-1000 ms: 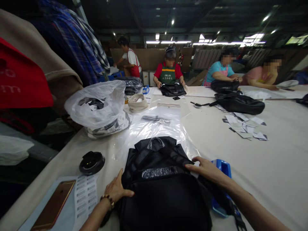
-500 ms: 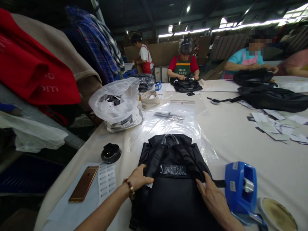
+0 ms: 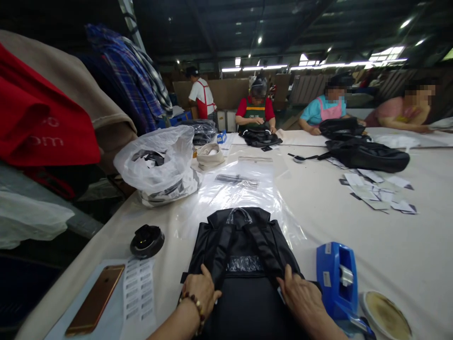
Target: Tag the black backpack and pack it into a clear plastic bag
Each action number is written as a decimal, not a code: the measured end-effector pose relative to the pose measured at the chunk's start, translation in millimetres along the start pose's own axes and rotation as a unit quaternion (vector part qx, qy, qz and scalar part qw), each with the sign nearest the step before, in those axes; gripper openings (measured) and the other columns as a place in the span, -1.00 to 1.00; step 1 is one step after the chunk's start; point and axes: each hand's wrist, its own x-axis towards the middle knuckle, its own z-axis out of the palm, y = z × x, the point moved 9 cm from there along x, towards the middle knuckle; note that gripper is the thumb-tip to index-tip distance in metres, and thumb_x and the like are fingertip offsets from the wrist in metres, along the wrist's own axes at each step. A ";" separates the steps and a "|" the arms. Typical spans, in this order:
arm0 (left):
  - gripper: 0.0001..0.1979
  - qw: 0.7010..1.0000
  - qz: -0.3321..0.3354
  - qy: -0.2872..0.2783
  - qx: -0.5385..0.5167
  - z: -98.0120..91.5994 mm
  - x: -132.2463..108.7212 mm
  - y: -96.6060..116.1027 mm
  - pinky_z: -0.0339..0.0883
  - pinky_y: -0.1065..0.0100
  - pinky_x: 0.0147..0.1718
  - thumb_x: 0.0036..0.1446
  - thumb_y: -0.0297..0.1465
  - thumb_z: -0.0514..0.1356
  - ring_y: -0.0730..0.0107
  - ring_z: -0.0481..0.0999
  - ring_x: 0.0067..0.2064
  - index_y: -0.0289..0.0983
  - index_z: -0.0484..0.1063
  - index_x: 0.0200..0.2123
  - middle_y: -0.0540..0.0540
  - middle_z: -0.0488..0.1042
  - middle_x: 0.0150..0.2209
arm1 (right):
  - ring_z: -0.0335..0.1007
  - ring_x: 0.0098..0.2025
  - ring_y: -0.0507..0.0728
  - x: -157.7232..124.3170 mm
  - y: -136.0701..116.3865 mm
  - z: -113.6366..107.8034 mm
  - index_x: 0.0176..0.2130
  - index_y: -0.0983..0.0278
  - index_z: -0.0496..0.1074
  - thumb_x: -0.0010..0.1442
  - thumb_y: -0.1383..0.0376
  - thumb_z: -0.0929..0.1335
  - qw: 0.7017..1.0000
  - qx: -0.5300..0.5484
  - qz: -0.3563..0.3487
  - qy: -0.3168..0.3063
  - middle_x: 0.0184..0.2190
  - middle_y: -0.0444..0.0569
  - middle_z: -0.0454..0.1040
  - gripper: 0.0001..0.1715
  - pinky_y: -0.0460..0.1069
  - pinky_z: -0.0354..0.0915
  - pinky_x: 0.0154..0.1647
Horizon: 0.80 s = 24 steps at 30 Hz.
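Observation:
A black backpack (image 3: 244, 297) lies on the table in front of me, its strap side up. Clear plastic wraps its top handle, and a strip of clear film covers a panel between the shoulder straps. My left hand (image 3: 200, 290) is closed on the left side of the backpack, by the lower part of one strap. On the opposite side, my right hand (image 3: 302, 293) grips the other strap's lower part, with a bit of white showing by the fingers. The undersides of both hands' fingers are hidden. Beyond the backpack's top lies a flat clear plastic bag (image 3: 244, 186).
A blue tape dispenser (image 3: 327, 276) and a round tin (image 3: 385, 314) stand at right. At left are a phone (image 3: 95, 300), barcode stickers (image 3: 138, 288) and a black round object (image 3: 146, 241). Paper tags (image 3: 377, 191) lie scattered farther right. Several people sit or stand across the table.
The view has turned right and tilted up slightly. My left hand has gone from spread fingers at the strap to a more curled grip. My right hand stays at its strap.

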 end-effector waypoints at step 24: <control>-0.26 0.970 0.165 -0.030 -0.179 20.3 70.2 24.3 -0.17 -0.10 0.18 0.09 -0.02 -0.04 -0.03 -0.15 0.28 -0.32 -0.08 0.23 -0.26 -0.17 0.27 | 0.31 0.01 0.17 14.4 -24.0 50.4 0.13 0.29 0.19 0.16 0.07 0.19 0.947 0.019 -0.204 0.248 0.01 0.05 0.40 -0.39 0.08 0.15 -0.02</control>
